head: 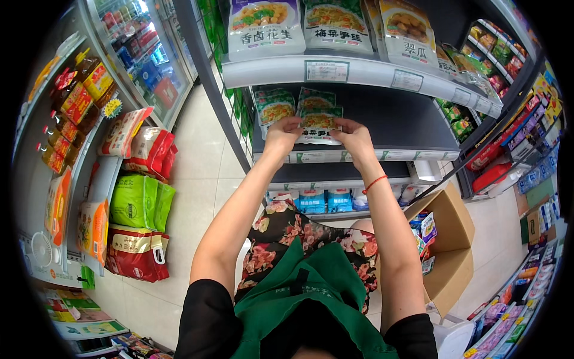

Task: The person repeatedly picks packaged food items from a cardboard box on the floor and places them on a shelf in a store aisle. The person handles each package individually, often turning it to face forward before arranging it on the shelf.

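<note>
Both hands hold one green-and-white food pouch (pixel 319 125) upright at the front of a dark shelf (pixel 385 121). My left hand (pixel 285 137) grips the pouch's left edge between thumb and fingers. At its right edge is my right hand (pixel 354 137), with a red cord on the wrist. Directly behind the held pouch stands a similar pouch (pixel 316 97). More of the same kind (pixel 275 107) stand to the left, partly hidden by my left hand. Larger pouches (pixel 338 27) line the shelf above.
An open cardboard box (pixel 448 251) with several pouches inside stands on the floor at the right, beside a white plastic stool (pixel 453 336). A dark metal shelf post (pixel 215 85) rises left of my hands. Bagged goods (pixel 139 202) and oil bottles (pixel 74 101) fill shelving further left.
</note>
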Demonstrator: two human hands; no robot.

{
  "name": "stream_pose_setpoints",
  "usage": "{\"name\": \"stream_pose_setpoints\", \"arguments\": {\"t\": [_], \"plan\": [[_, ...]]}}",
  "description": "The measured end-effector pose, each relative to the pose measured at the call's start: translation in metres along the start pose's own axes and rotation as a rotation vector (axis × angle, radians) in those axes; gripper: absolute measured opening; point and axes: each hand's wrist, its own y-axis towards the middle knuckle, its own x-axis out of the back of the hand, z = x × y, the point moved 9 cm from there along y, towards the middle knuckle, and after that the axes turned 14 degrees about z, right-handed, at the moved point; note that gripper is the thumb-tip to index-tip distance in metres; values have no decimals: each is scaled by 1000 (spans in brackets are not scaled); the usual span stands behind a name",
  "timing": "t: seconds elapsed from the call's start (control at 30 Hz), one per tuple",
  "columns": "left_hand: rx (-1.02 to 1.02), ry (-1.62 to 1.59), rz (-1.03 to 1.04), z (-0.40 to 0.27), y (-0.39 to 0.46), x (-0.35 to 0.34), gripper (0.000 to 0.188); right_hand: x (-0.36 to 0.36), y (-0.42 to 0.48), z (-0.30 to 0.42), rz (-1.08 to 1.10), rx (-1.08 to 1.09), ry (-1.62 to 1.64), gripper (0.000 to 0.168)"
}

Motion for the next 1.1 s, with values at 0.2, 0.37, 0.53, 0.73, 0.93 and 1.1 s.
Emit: {"name": "stream_pose_setpoints", "arguments": {"t": [0.2,0.37,0.53,0.73,0.93,1.1], "plan": [[40,-50,57,-8,-17,-7,44,-7,-29,15,73,17,70,48],[31,-54,142,-16,-37,-18,49,-8,-56,28,106,50,67,52],[-76,34,161,-33,-62,-26,53,-7,-85,38,115,107,-12,54],[-98,280,146,-50,-83,-32,57,3,-113,50,25,84,-387,57],[-278,443,163,-86,-110,-42,61,3,-144,84,-84,192,-588,56],[-339,498,186,-112,-135,-50,66,2,-162,102,-101,274,-635,54]]}}
